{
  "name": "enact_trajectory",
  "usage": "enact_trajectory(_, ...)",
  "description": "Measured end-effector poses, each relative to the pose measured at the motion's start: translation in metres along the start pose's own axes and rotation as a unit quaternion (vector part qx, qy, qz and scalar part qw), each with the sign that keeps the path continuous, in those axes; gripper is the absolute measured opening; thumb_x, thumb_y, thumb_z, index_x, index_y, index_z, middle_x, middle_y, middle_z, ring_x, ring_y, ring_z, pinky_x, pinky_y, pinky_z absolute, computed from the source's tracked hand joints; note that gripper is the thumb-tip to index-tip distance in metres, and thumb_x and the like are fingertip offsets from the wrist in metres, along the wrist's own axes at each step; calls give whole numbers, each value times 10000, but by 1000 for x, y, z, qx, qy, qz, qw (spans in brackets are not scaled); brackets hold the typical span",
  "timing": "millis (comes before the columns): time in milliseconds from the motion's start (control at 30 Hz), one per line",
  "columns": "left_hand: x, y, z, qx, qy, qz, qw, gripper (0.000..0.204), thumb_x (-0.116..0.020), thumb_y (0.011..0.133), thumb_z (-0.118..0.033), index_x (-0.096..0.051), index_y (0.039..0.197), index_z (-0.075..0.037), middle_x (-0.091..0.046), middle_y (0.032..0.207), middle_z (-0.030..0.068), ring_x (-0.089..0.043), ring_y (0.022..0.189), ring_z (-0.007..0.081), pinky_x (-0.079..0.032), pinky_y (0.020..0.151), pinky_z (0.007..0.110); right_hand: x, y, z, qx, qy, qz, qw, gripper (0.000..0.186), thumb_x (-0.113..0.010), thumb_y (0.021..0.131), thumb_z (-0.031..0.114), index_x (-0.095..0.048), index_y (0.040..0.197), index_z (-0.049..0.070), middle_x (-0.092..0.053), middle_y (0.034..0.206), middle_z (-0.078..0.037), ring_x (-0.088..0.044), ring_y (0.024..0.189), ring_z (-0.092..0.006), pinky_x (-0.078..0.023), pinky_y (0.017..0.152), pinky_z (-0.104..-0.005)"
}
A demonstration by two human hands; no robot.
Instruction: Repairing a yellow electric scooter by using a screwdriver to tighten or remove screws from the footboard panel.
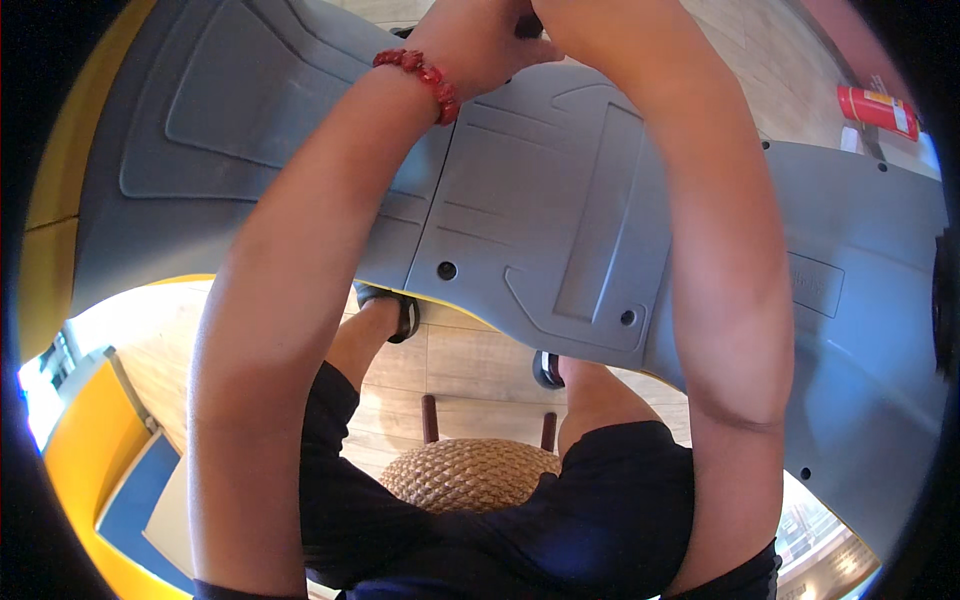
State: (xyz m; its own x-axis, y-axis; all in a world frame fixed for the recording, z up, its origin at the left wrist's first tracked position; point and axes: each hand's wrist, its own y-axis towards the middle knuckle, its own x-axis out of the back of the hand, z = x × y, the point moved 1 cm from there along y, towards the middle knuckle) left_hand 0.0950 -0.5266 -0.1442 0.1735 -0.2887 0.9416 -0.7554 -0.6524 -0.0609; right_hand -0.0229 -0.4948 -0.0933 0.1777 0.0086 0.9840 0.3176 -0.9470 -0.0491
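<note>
My left hand (495, 45), with a red beaded bracelet (425, 80) at its wrist, reaches to the top edge, above a large grey moulded plastic panel (500, 200). Its thumb points right, and the other fingers are mostly hidden or cut off. The hand looks closed around a small dark thing (528, 26), too little of which shows to name. My right forearm (715, 200) crosses over the panel's right part and runs out at the top, close to the left hand. The right hand itself lies beyond the picture.
The panel has ribs, recesses and dark round holes, with yellow below its near edge. I sit on a woven stool (470, 472), my feet under the panel on a wood-look floor (465, 360). A red fire extinguisher (878, 112) lies far right. Yellow and blue furniture (100, 425) stands left.
</note>
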Motion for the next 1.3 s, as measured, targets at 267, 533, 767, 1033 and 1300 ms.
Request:
enact_trajectory(267, 11, -12, 5, 90, -304, 13, 948, 157, -701, 917, -101, -715, 997, 34, -747, 854, 123, -714, 762, 205, -573, 728, 335, 51, -21, -17, -146, 452, 136, 869, 317, -551, 1025, 212, -761, 1025, -26, -740, 1013, -236, -719, 982, -342, -565, 862, -442)
enact_trajectory(533, 13, -13, -1, 129, -267, 13, 955, 215, -708, 919, -144, -701, 1030, 40, -751, 867, 155, -722, 759, 216, -577, 716, 348, 21, -15, -6, -58, 248, 11, 967, 300, -556, 1019, 196, -768, 1030, -16, -739, 1009, -226, -719, 983, -334, -566, 863, -431)
enact_trajectory(767, 12, -14, 7, 130, -279, 38, 951, 177, -660, 924, -132, -705, 1019, 11, -759, 896, 166, -739, 804, 283, -575, 737, 391, 27, -18, -10, -59, 286, 19, 956, 297, -559, 1018, 195, -766, 1029, -17, -739, 1005, -223, -719, 973, -329, -566, 856, -427)
enact_trajectory(1033, -14, 0, 21, -103, 65, -46, 991, 207, -591, 923, -170, -716, 959, -9, -744, 917, 214, -711, 838, 392, -564, 744, 472, 19, -27, 1, -42, 237, 3, 971, 294, -562, 1016, 194, -765, 1027, -18, -738, 1001, -219, -718, 962, -324, -565, 848, -423)
enact_trajectory(1300, 13, -24, -2, 32, -260, -20, 965, 162, -636, 940, -115, -709, 986, 22, -735, 864, 212, -735, 815, 303, -576, 751, 411, 37, -30, -8, -73, 332, 39, 939, 290, -566, 1014, 193, -763, 1026, -20, -738, 996, -216, -717, 951, -319, -565, 840, -420)
